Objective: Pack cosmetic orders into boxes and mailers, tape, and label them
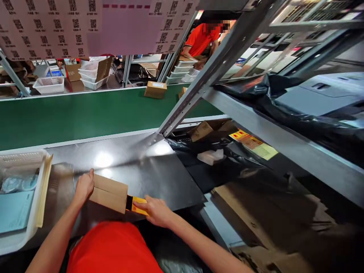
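Note:
A brown cardboard box lies at a slant on the dark, shiny metal table, near its front edge. My left hand grips the box at its left end. My right hand holds a flat yellow-orange piece at the box's right end, with the index finger stretched along it. The piece's left part is dark and reaches into the right end of the box. How far it goes inside is hidden.
A white basket with a light-blue box stands at the left. Behind the table runs a green conveyor carrying a small carton. A slanted metal post rises at the right. Flattened cardboard lies lower right. A person stands beyond.

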